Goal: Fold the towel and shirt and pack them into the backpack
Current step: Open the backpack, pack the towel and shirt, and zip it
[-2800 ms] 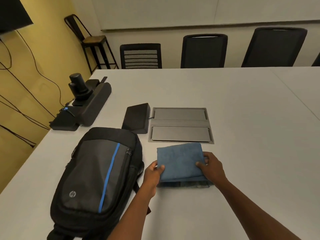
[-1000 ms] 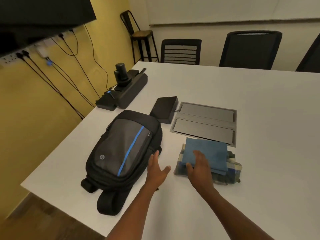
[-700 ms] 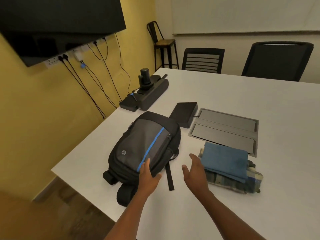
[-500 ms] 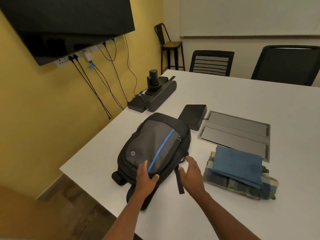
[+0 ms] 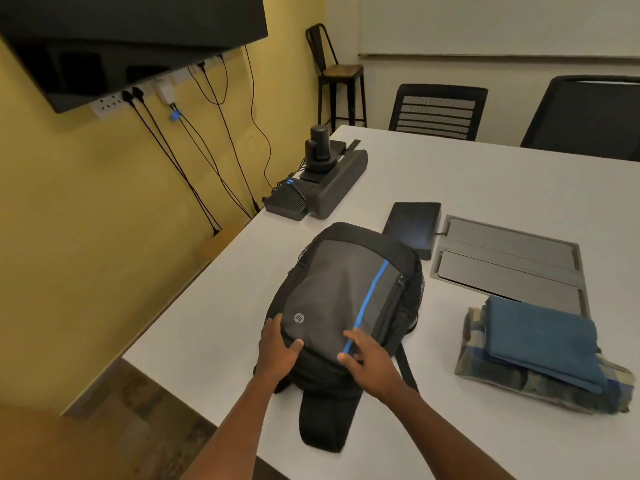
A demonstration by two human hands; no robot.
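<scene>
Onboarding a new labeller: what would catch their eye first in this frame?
First the black and grey backpack with its blue stripe, lying flat near the table's near-left corner, with the left hand and right hand both resting on its lower end. Next, to its right, the folded blue towel stacked on the folded plaid shirt, not yet packed.

We reach both bare forearms forward side by side; our left hand [image 5: 277,348] and right hand [image 5: 369,363] lie palm-down with fingers spread and relaxed.
</scene>
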